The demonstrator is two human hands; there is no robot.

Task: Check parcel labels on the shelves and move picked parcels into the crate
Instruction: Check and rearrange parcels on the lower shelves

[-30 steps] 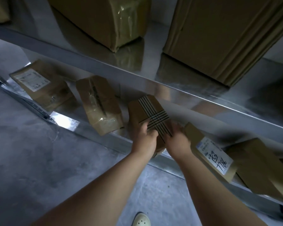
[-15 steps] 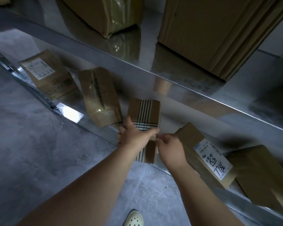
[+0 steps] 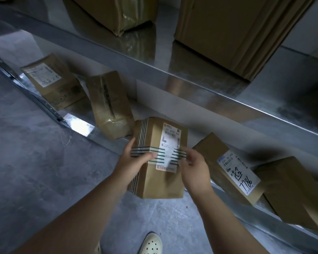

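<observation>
Now striped-tape parcel (image 3: 160, 180) held before lower shelf (image 3: 77, 125): left hand (image 3: 134, 160) grips its left side, right hand (image 3: 195, 169) grips right edge, fingers curled; white label (image 3: 170, 143) faces up.

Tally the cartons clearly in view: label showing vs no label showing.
Label showing: 3 (held parcel, left-end parcel, 7786 parcel)
No label showing: 4 (taped parcel, plain parcel, upper-left box, upper-right box)
Total: 7
</observation>
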